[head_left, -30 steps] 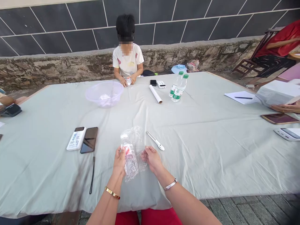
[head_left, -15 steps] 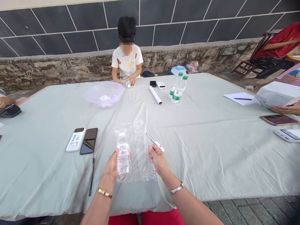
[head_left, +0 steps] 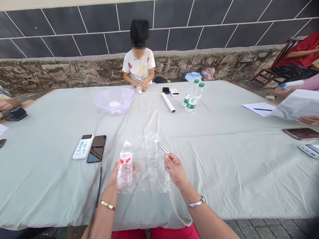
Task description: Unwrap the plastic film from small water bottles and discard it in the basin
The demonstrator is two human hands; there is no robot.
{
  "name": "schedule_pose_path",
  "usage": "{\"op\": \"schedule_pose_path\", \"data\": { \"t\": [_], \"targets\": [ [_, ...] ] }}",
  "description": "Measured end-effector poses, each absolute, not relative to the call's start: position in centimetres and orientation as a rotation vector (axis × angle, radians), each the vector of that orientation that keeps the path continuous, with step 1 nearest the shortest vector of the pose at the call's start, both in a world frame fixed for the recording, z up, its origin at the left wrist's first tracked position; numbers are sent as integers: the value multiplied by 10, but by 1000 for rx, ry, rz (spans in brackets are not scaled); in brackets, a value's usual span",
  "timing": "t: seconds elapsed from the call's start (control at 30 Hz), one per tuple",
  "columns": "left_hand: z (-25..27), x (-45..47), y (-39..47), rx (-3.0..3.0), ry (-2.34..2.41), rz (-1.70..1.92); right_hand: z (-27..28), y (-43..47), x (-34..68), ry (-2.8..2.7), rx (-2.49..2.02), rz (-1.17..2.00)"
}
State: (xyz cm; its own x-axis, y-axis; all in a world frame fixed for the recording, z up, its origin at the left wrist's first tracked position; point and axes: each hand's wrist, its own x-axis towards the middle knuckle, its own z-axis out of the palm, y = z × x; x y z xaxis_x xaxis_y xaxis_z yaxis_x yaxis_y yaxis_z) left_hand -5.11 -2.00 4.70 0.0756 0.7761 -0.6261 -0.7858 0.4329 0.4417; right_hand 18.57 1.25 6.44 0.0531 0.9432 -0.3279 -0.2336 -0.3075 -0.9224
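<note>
My left hand (head_left: 115, 176) is wrapped round a clear plastic bottle (head_left: 125, 169) with a white cap and a red-and-white label. The bottle lies over the left part of a crinkled sheet of clear plastic film (head_left: 147, 162) on the cloth. At the film's right edge, my right hand (head_left: 176, 168) is closed in a pinch on the film. A slim white tool that looks like a box cutter (head_left: 162, 146) lies just beyond those fingers, its near end hidden by the hand.
Left of the bottle are a power bank (head_left: 83, 147) and a phone (head_left: 96, 149) with a strap. Farther back stand a purple basin (head_left: 114, 109), a white roll (head_left: 168, 103) and two green-capped bottles (head_left: 193, 99). Opposite, a person (head_left: 139, 63) handles another bottle. Papers (head_left: 259, 108) lie right.
The bottle has turned in my left hand, so its front label shows instead of the barcode, and moved slightly left. My right hand has shifted right with the film edge, now covering part of the white tool.
</note>
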Motion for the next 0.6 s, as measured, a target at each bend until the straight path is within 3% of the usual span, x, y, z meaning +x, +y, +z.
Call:
{"op": "schedule_pose_path", "data": {
  "t": [0.3, 0.6],
  "targets": [
    [49, -70, -19, 38, 1095, 1144, 38, 21, 190, -999, -1563, 1348],
    [46, -80, -21, -34, 898, 1258, 28, 24, 199, -1105, -1680, 1237]
  ]
}}
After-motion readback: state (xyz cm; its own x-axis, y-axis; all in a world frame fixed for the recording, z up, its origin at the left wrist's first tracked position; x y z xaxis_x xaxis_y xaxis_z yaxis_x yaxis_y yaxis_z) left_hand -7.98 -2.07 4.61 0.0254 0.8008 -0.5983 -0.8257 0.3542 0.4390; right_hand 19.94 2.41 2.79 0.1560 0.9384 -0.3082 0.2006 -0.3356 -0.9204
